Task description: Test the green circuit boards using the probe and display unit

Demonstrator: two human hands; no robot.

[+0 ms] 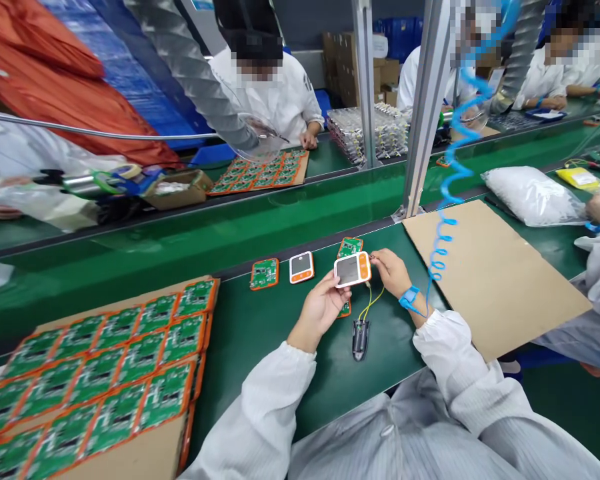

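Observation:
My left hand (324,305) grips the left end of a white and orange handheld device (351,269) with a grey screen facing up. At its right end, the fingers of my right hand (391,271) are pinched together; they hold a small end of the yellow wires. Those yellow wires (366,309) run down to a black battery holder (360,340) lying on the green table. A green circuit board in an orange frame (350,247) sits just behind the device, and another is partly hidden below it. A blue wrist strap (409,298) circles my right wrist.
To the left, stacked cardboard carries rows of orange-framed circuit boards (100,372). Another device (301,267) and a loose board (265,274) lie near the table's back edge. A cardboard sheet (495,280) lies at right, beside a coiled blue cord (447,193). Co-workers sit opposite and at right.

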